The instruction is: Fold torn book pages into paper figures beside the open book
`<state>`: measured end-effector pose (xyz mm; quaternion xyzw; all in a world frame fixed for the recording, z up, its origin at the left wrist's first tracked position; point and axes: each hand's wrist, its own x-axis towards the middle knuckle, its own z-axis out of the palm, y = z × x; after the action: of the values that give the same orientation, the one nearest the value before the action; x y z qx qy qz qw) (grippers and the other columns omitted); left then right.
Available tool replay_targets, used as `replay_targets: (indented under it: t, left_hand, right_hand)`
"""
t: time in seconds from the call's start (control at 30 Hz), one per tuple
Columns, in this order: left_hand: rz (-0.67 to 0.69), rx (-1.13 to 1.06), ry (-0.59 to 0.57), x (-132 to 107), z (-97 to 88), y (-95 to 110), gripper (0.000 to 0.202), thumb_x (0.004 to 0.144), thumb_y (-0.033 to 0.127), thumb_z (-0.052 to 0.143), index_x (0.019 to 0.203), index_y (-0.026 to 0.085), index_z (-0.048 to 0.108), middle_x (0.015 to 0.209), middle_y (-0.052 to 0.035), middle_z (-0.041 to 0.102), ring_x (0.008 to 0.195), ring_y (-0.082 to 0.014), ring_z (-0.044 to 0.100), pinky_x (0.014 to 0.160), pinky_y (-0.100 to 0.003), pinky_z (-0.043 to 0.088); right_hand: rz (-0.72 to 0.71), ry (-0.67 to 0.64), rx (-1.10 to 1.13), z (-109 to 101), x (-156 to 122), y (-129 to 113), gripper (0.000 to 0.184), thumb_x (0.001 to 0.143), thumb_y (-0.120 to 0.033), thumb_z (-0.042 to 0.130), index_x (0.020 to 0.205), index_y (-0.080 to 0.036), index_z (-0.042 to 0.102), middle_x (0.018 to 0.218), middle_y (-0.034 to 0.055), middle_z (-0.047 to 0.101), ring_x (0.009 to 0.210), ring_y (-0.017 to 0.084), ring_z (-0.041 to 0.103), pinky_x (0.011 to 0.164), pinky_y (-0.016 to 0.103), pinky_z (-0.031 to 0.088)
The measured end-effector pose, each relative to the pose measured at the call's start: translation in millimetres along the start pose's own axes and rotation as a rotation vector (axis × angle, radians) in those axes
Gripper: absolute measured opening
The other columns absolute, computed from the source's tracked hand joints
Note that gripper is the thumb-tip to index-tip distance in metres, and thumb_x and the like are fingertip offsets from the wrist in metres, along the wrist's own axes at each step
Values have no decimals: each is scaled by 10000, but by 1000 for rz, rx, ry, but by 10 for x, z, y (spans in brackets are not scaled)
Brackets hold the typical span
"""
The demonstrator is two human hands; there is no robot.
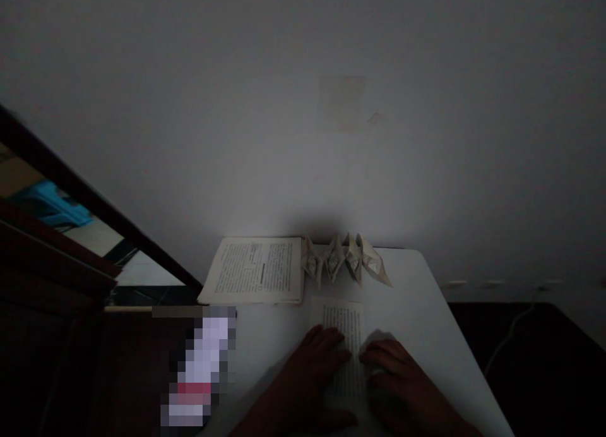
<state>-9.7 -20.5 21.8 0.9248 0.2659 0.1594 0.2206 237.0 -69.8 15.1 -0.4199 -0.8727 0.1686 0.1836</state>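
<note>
A strip of printed paper [341, 317] lies lengthwise in front of me on the white table. My left hand [324, 361] rests on its left side, fingers stretched out and pressing on the sheet. At the paper's right edge is my right hand [391, 367], its fingers loosely bent and spread, touching the table or the edge; the dim light hides which. Beyond the hands stand several folded paper boats [334, 259] in a row, made from similar printed pages.
A stack of printed pages [260, 269] lies at the table's back left. The white table [407, 285] meets a pale wall [265, 140]. Left of it are a dark wooden frame [95, 197] and a blurred-out patch [203, 355]. A white cable [514, 326] hangs at right.
</note>
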Motion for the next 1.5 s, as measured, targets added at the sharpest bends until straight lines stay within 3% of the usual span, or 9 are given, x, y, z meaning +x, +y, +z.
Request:
replay_targets:
  t: [0.2, 0.43, 0.67, 0.87, 1.0, 1.17, 1.3, 1.43, 1.5]
  left_hand:
    - [17, 28, -55, -63, 0, -43, 792, 622, 542, 690, 1292, 201, 439, 1408, -133, 377, 1304, -309, 317, 1058, -518, 262]
    - [-5, 17, -43, -41, -17, 23, 616, 683, 483, 661, 1213, 209, 509, 1359, -119, 434, 1278, -301, 351, 1072, -550, 190]
    - [-52, 31, -22, -33, 0, 68, 397, 706, 346, 669, 1067, 212, 574, 1265, -88, 520, 1209, -258, 434, 1074, -521, 208]
    - [-151, -106, 117, -16, 38, 92, 221, 810, 165, 507, 1009, 209, 593, 1039, -51, 641, 977, -177, 577, 909, -332, 440]
    - [-244, -284, 150, 32, -29, 149, 203, 873, 204, 435, 978, 200, 609, 936, -32, 661, 845, -144, 606, 770, -234, 463]
    - [-475, -476, 70, 75, -156, 220, 307, 909, 338, 410, 879, 171, 666, 835, -21, 676, 766, -152, 610, 700, -224, 441]
    - [-571, -605, 150, 47, -219, 184, 245, 852, 331, 516, 997, 193, 657, 968, -29, 674, 919, -197, 597, 810, -268, 436]
    - [-455, -621, 321, 24, -289, 72, 230, 792, 307, 601, 992, 203, 643, 1168, -64, 584, 1101, -217, 514, 960, -319, 365]
    - [-453, -629, 312, 31, -324, 16, 273, 740, 293, 654, 1000, 213, 630, 1236, -71, 536, 1147, -233, 479, 979, -344, 349]
  right_hand:
    - [28, 5, 29, -15, 15, -35, 453, 620, -414, 721, 1027, -245, 617, 1186, 86, 591, 1121, 304, 496, 950, 468, 388]
    - [-5, 60, 2, 73, 44, -67, 150, 704, -129, 593, 818, -222, 623, 1032, 49, 645, 1000, 235, 551, 880, 399, 429]
    - [134, 160, 250, 105, 102, -67, 105, 823, -156, 524, 792, -213, 606, 814, 33, 657, 798, 175, 601, 747, 305, 494]
    - [451, 338, 424, 89, 95, 57, 185, 879, -318, 494, 951, -211, 627, 860, 51, 663, 818, 188, 635, 743, 279, 520]
    - [494, 263, 497, 81, 111, 101, 314, 866, -340, 510, 1150, -219, 568, 819, 35, 666, 775, 189, 639, 687, 274, 527]
    - [469, 206, 610, 41, 186, 49, 202, 860, -359, 518, 850, -204, 647, 783, 24, 639, 757, 178, 610, 694, 262, 488]
    - [454, 279, 635, 24, 204, 42, 231, 855, -360, 522, 735, -191, 624, 752, 21, 614, 723, 171, 583, 661, 251, 458]
    - [432, 299, 625, 13, 206, 27, 224, 858, -339, 513, 717, -193, 607, 761, 21, 620, 725, 170, 584, 666, 249, 446]
    - [410, 299, 598, 2, 224, -6, 220, 853, -329, 519, 700, -194, 602, 737, 16, 617, 710, 169, 585, 665, 249, 444]
